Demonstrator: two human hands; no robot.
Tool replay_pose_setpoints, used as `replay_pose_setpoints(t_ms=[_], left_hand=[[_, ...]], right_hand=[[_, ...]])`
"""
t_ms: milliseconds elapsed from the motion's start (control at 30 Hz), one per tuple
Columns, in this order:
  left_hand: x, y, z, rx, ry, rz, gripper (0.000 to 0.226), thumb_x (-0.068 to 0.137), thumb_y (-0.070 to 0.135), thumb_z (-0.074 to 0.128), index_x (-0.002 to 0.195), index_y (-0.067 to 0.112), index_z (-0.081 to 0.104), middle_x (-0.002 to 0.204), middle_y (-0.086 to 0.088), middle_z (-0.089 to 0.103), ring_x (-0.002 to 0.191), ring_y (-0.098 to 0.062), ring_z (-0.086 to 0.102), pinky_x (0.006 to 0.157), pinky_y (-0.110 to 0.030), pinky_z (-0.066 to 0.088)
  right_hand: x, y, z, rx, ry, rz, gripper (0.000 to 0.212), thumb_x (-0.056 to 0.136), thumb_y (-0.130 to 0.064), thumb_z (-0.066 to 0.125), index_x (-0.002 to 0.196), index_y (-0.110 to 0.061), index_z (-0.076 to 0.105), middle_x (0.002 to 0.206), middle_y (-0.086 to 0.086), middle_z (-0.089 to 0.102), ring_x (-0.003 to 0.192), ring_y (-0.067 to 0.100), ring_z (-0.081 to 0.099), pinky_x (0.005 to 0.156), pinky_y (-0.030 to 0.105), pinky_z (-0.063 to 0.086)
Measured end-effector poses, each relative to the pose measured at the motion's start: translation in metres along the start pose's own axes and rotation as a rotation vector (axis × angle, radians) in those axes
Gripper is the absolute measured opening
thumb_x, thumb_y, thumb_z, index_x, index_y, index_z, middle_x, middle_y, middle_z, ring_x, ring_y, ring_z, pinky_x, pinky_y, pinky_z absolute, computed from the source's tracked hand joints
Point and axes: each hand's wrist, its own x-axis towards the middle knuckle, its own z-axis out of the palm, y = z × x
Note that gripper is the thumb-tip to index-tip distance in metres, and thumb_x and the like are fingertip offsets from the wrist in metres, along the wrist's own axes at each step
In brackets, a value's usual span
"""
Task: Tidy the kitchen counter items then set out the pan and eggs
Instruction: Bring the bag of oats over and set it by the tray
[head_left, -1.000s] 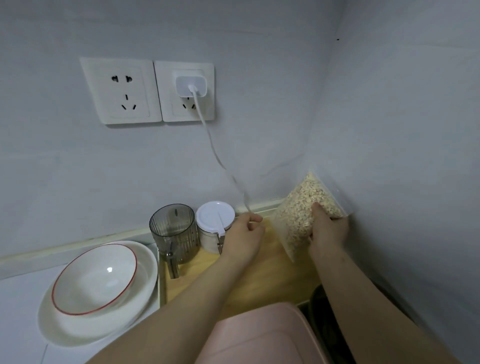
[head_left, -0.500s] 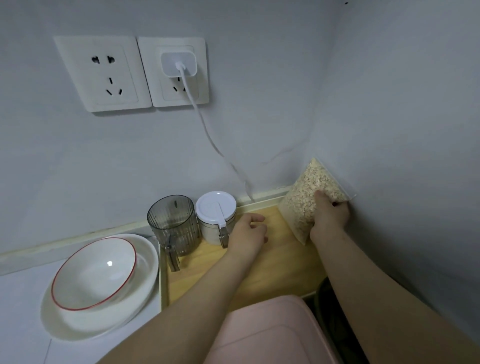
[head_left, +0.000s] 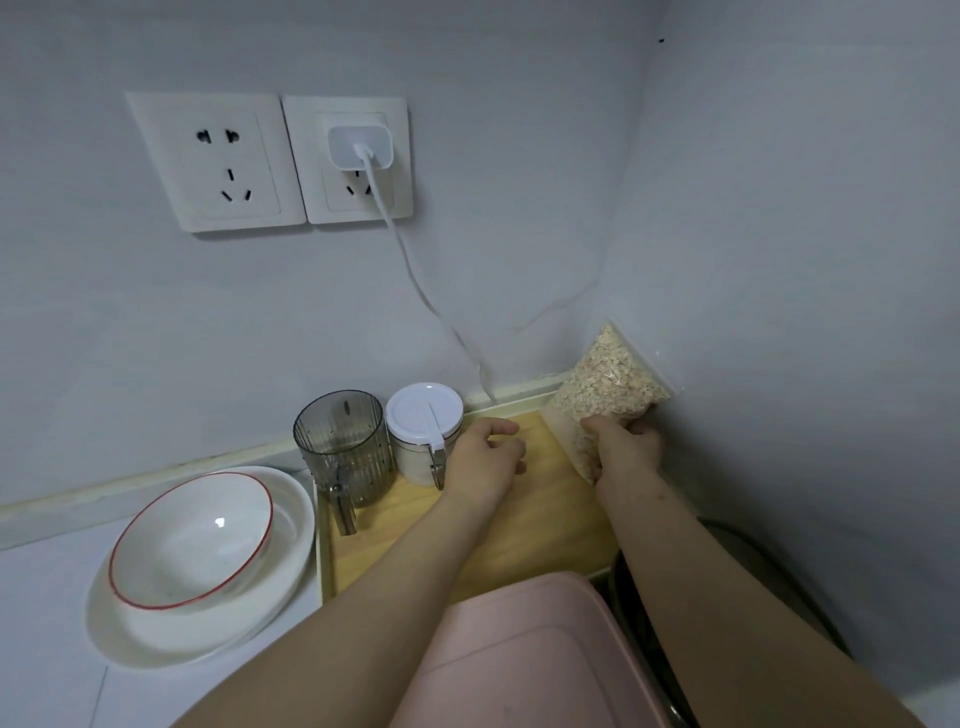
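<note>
A clear bag of oats (head_left: 602, 387) leans in the back right corner against the side wall, standing on a wooden tray (head_left: 540, 525). My right hand (head_left: 626, 449) grips the bag's lower part. My left hand (head_left: 485, 457) hovers over the tray just right of a white-lidded clamp jar (head_left: 423, 426), its fingers loosely curled and holding nothing. A smoky grey ribbed jar (head_left: 343, 447) stands to the left of the white one. A dark pan (head_left: 727, 582) shows partly at the lower right, under my right forearm.
Two stacked white bowls (head_left: 202, 566), the upper red-rimmed, sit left of the tray on the white counter. A pink lid (head_left: 524, 654) lies in front. A white charger (head_left: 358, 148) is plugged in the wall socket, and its cable (head_left: 415, 280) hangs down behind the tray.
My right hand has pushed the oat bag back and down into the corner. My left hand has let go of the bag's edge and drawn a little left.
</note>
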Motion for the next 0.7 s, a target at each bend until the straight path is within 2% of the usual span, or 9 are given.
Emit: replay_pose_setpoints(t_ms=[100, 267, 367, 467, 600, 700], left_hand=[[-0.013, 0.009, -0.005, -0.031, -0.012, 0.008, 0.013, 0.09, 0.008, 0.052, 0.095, 0.019, 0.056, 0.079, 0.0, 0.057, 0.065, -0.01, 0.056, 0.063, -0.024, 0.045], [-0.04, 0.022, -0.023, -0.077, -0.044, 0.038, 0.012, 0.091, 0.008, 0.051, 0.098, 0.016, 0.056, 0.079, 0.0, 0.057, 0.065, -0.01, 0.056, 0.063, -0.024, 0.044], [-0.059, 0.024, -0.042, -0.103, -0.038, 0.043, 0.011, 0.091, 0.008, 0.051, 0.097, 0.016, 0.055, 0.077, 0.001, 0.057, 0.065, -0.011, 0.055, 0.062, -0.024, 0.043], [-0.086, 0.023, -0.068, -0.125, -0.012, 0.051, 0.01, 0.09, 0.009, 0.052, 0.093, 0.018, 0.056, 0.078, 0.0, 0.057, 0.064, -0.011, 0.056, 0.061, -0.024, 0.041], [-0.12, 0.014, -0.099, -0.145, 0.027, 0.052, 0.014, 0.091, 0.008, 0.051, 0.084, 0.019, 0.056, 0.076, 0.0, 0.058, 0.063, -0.012, 0.054, 0.06, -0.024, 0.04], [-0.148, 0.005, -0.123, -0.156, 0.053, 0.037, 0.011, 0.092, 0.008, 0.049, 0.09, 0.017, 0.055, 0.08, -0.002, 0.058, 0.064, -0.012, 0.053, 0.061, -0.024, 0.04]], right_hand=[[-0.022, -0.007, -0.006, -0.023, -0.038, 0.012, 0.054, 0.081, -0.01, 0.068, 0.131, -0.002, 0.048, 0.121, 0.014, 0.057, 0.103, 0.027, 0.054, 0.093, 0.037, 0.045], [-0.067, -0.006, -0.008, -0.052, -0.073, -0.047, 0.059, 0.082, -0.015, 0.066, 0.136, -0.009, 0.043, 0.119, 0.011, 0.052, 0.09, 0.018, 0.048, 0.077, 0.031, 0.043], [-0.098, 0.002, -0.007, -0.089, -0.111, -0.042, 0.058, 0.08, -0.016, 0.067, 0.133, -0.012, 0.045, 0.118, 0.011, 0.053, 0.091, 0.019, 0.051, 0.085, 0.035, 0.046], [-0.134, 0.011, -0.01, -0.136, -0.142, -0.02, 0.052, 0.081, -0.018, 0.065, 0.13, -0.012, 0.049, 0.107, 0.009, 0.055, 0.082, 0.018, 0.052, 0.073, 0.032, 0.045], [-0.173, 0.021, -0.014, -0.124, -0.171, -0.009, 0.045, 0.085, -0.014, 0.061, 0.128, -0.005, 0.052, 0.074, 0.003, 0.047, 0.066, 0.014, 0.045, 0.059, 0.026, 0.039], [-0.207, 0.028, -0.016, -0.134, -0.185, 0.012, 0.022, 0.086, -0.011, 0.059, 0.104, 0.002, 0.057, 0.068, 0.004, 0.042, 0.062, 0.014, 0.041, 0.056, 0.026, 0.035]])
